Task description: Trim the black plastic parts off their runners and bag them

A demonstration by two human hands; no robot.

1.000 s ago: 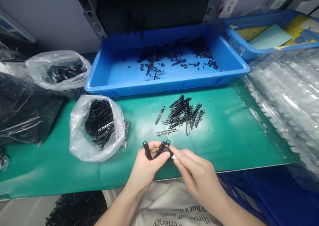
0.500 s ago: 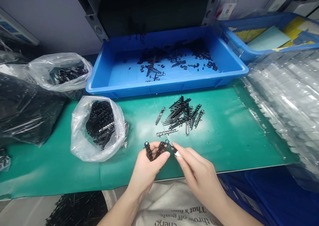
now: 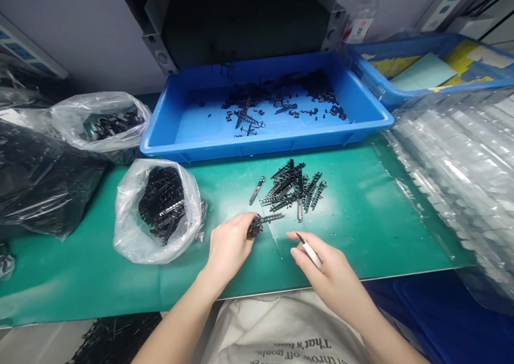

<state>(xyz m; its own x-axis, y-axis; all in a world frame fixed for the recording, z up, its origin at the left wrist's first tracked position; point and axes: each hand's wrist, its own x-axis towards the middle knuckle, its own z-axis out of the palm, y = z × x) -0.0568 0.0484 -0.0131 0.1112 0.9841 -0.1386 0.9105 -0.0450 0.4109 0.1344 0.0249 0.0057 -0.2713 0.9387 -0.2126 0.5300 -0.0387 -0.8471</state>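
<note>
My left hand (image 3: 229,246) is closed around a few black plastic strips (image 3: 254,228), palm turned down on the green mat. One ladder-like strip (image 3: 273,218) touches or lies right beside the held ones. A white pen-like tool (image 3: 310,251) with a dark tip rests in my right hand (image 3: 327,267), its tip pointing up and left. Just beyond both hands lies a loose pile of black strips (image 3: 287,184), with a single strip (image 3: 257,190) apart on its left.
Left of my hands stands an open plastic bag (image 3: 122,214) full of black parts, with another bag (image 3: 68,118) behind. A blue tray (image 3: 257,149) with black pieces spans the back. Clear plastic trays (image 3: 453,166) stack at right, before a blue basket (image 3: 385,91).
My left hand has turned palm down and reached forward to the single strip near the pile. My right hand has drawn away to the right, and the white tool now shows more fully.
</note>
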